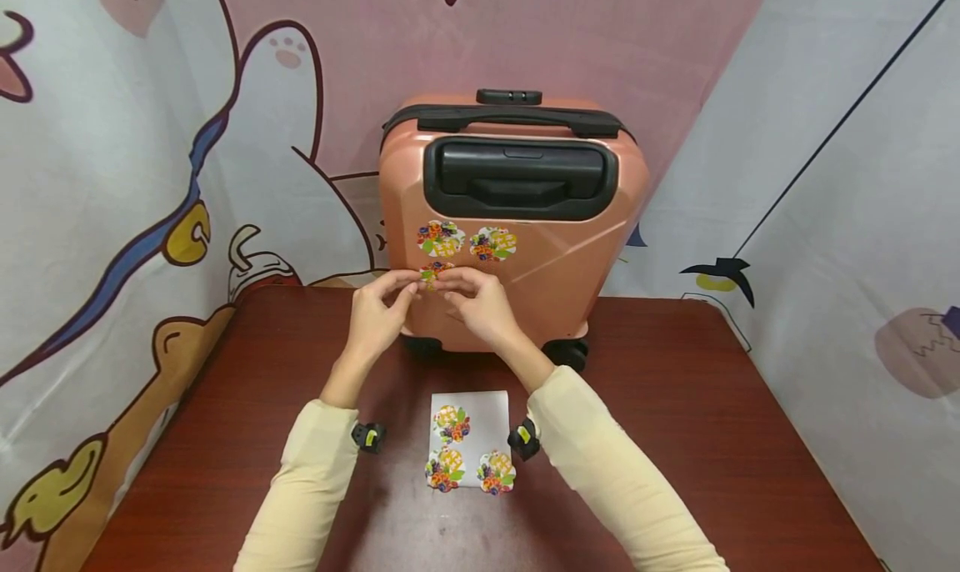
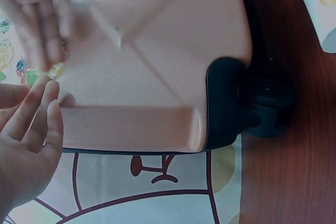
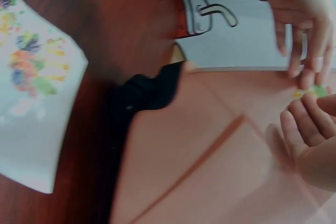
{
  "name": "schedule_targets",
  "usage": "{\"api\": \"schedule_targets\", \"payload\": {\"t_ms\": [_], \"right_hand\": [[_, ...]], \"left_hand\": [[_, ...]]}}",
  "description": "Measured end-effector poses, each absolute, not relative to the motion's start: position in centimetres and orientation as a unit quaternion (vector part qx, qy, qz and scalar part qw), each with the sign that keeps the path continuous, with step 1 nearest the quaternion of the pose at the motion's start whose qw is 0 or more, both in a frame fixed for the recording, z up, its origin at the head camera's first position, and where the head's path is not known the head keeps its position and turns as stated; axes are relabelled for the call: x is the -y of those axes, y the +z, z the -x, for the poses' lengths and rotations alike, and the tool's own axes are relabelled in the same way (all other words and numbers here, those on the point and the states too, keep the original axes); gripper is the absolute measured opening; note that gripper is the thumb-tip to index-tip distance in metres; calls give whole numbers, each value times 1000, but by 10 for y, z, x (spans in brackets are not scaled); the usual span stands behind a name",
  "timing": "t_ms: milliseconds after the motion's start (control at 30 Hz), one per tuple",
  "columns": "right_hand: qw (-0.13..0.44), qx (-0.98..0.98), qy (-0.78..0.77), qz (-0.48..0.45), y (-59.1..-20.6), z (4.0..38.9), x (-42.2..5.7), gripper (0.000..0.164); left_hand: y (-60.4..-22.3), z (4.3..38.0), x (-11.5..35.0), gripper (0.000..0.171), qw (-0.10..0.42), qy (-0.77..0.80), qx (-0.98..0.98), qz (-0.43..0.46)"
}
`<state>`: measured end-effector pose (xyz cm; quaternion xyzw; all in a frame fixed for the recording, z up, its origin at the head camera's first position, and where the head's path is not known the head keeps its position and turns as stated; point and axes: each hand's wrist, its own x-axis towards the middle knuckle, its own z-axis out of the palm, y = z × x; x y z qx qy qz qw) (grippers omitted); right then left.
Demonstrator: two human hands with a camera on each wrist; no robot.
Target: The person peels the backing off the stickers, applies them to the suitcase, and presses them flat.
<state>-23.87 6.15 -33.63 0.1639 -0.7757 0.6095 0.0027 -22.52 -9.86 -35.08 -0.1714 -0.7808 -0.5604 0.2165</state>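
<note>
Sleeves (image 1: 311,480) nearest: your left hand (image 1: 375,315) and right hand (image 1: 483,309) pinch one sticker (image 1: 430,274) between them, at the suitcase's (image 1: 543,259) left side.

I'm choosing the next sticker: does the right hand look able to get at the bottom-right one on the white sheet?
Probably yes: nothing covers that sticker on the white sheet, though the right hand is at another sticker by the suitcase and must leave that first.

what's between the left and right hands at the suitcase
Between the left hand and right hand, the head view shows a colourful sticker.
</note>
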Motion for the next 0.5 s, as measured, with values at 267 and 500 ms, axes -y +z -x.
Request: {"api": "schedule_targets", "payload": {"t_ms": [267, 500], "right_hand": [[-16, 779, 608, -151, -338, 239, -64, 23], [14, 759, 622, -190, -321, 238, -64, 30]], "left_hand": [[-332, 210, 95, 16, 213, -547, 791, 173], [-342, 218, 97, 17, 212, -554, 786, 175]]}}
